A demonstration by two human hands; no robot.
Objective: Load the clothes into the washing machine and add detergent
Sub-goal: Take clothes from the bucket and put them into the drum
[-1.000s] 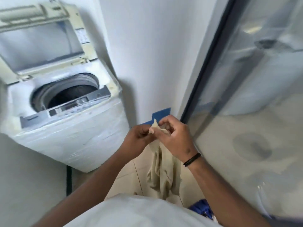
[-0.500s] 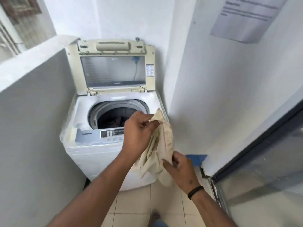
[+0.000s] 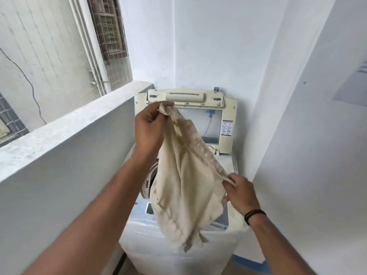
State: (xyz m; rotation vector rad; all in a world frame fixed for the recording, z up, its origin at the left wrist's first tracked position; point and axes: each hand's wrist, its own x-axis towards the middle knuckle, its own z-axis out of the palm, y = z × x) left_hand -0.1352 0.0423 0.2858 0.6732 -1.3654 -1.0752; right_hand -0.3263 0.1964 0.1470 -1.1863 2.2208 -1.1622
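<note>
white-walled nook (image 3: 218,46), open washing machine (image 3: 228,124)

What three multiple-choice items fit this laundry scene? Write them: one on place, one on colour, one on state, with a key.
1. Where is the garment?
A. Held up in front of the washing machine
B. On the floor
C. On the ledge

2. What colour is the garment?
A. Blue
B. Cream
C. Black

3. How is the machine's lid?
A. Shut
B. Missing
C. Raised open

Key: 1 A, the left hand pinches its top and the right hand grips its side; 2 B, the cloth is pale cream; 3 C, the lid stands upright behind the cloth.
</note>
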